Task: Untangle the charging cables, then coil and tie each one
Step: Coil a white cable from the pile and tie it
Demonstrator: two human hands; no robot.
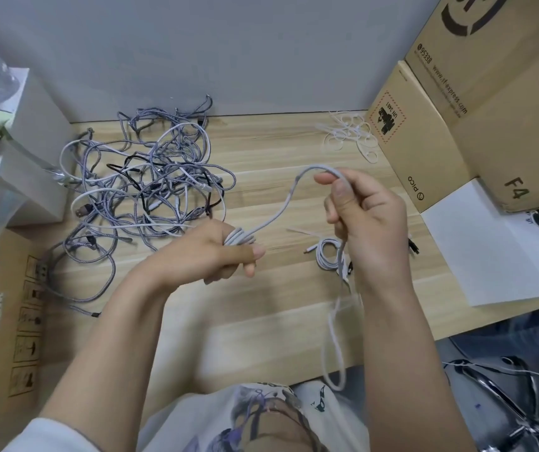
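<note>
A pale grey cable (289, 203) is being coiled above the wooden tabletop (261, 151). Several turns of it are gripped in the left hand (225, 252), whose fingers are curled round the bundle. From there the cable rises in an arc to the right hand (364, 216), where it is pinched between thumb and fingers, and its free tail hangs down over the front edge of the tabletop toward the lap (the tail's end cannot be made out).

The coiling step is judged to be in hand for this one cable, with perhaps half its length yet to be wound. For the next move, the arc held by the right hand would need to be laid onto the turns in the left hand, and more slack drawn up from the hanging tail.

A coiled white cable (328, 256) lies on the tabletop just beside the right wrist. A large tangle of cables (150, 177) lies at the far left, not yet sorted. Loose white ties (349, 135) are scattered at the far right, near the cardboard boxes (424, 141).
</note>
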